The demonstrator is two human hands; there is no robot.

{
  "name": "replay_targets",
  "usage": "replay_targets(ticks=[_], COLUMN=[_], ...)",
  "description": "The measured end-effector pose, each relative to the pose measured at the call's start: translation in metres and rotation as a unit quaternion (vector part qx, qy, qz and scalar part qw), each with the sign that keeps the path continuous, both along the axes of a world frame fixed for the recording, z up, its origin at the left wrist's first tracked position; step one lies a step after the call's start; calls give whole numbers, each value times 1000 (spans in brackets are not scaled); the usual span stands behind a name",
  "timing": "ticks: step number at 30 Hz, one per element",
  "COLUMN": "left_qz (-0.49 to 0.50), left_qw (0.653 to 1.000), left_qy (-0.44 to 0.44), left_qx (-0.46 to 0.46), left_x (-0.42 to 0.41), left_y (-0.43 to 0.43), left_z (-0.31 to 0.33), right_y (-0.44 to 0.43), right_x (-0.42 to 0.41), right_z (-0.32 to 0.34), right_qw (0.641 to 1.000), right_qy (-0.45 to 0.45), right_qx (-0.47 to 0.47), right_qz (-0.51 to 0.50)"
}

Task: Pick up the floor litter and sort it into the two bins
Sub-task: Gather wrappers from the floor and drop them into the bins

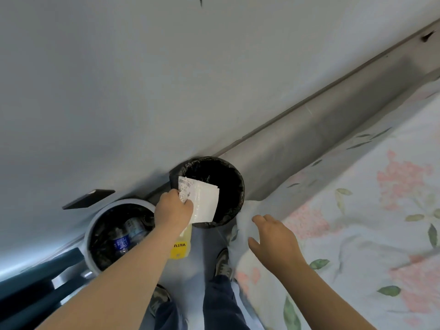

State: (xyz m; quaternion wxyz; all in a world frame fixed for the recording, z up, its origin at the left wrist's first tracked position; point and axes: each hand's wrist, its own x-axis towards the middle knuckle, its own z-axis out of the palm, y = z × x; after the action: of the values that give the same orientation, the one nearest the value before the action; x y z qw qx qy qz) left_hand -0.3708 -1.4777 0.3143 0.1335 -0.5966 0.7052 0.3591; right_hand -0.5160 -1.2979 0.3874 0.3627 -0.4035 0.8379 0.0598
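Litter run looks partway done, going by the head view. Grey bin on the left already has plastic bottles in it. Left hand is pinching a receipt and some white paper right over the mouth of the black bin, so I'd guess the drop is next. Right hand is empty with relaxed fingers, hovering by the bed edge. A yellow-labelled packet sits under the left wrist between the bins; can't tell if it's on the floor or hanging from that hand, so it may be left to sort. Both bins stand against a plain pale wall, and the bed has a floral sheet.
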Motion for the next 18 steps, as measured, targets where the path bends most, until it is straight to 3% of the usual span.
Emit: replay_targets(ticks=[6, 9, 15, 18], left_qz=[-1, -23, -83, -162], left_qw=[1000, 999, 996, 987], left_qy=[21, -19, -12, -7], left_qx=[16, 14, 29, 15], left_x=[-28, -34, -28, -18], left_y=[-19, -20, -1, 11], left_z=[-73, -93, -90, -72], right_y=[-16, -14, -3, -2], right_x=[-24, -28, -19, -13], right_z=[-57, -75, -78, -68], right_qw=[1000, 1000, 1000, 1000], right_qy=[1, -3, -6, 2], right_qx=[-20, -24, -12, -11], right_qz=[10, -12, -15, -14])
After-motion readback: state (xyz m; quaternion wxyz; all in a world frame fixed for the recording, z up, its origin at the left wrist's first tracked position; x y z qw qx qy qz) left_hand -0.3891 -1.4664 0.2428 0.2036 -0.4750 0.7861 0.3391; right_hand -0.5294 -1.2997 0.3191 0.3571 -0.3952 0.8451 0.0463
